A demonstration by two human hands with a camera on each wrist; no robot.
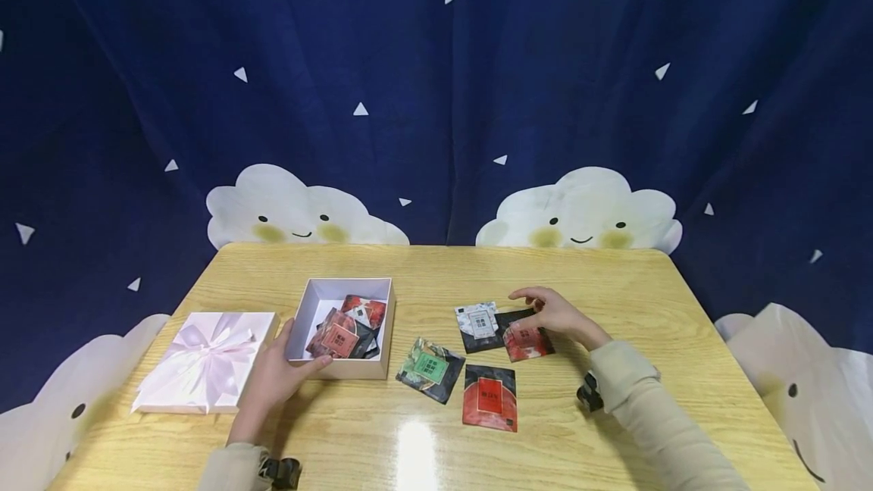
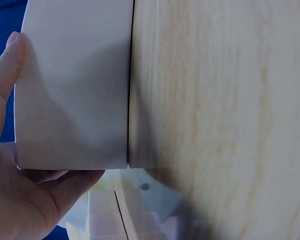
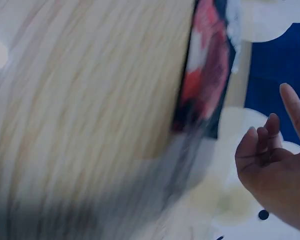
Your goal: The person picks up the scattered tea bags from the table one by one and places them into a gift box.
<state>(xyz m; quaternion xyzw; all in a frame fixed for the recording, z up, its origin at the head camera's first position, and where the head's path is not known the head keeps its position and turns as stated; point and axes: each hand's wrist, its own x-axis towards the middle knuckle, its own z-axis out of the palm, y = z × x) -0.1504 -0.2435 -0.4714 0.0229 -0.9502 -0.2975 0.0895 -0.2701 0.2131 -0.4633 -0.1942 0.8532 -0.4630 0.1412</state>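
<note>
My left hand [image 1: 273, 373] grips the near left corner of an open white box [image 1: 358, 370] holding several sachets [image 1: 339, 334]. In the left wrist view, the thumb of my left hand [image 2: 20, 205] lies at the top edge of the box wall [image 2: 75, 90], with other fingers round its side. My right hand [image 1: 559, 317] is above a red-and-black sachet [image 1: 527, 345], fingers spread and holding nothing visible. The right wrist view shows the right hand [image 3: 275, 175] apart from the red sachet [image 3: 207, 65]. A white-patterned sachet [image 1: 480, 323] lies left of it.
A white lid with a pale ribbon bow [image 1: 208, 351] lies left of the box on the wooden table [image 1: 355, 445]. Between box and right hand are a green-labelled sachet [image 1: 430, 370] and, nearer the front, a red one [image 1: 489, 400]. A dark blue curtain [image 1: 409, 44] hangs behind.
</note>
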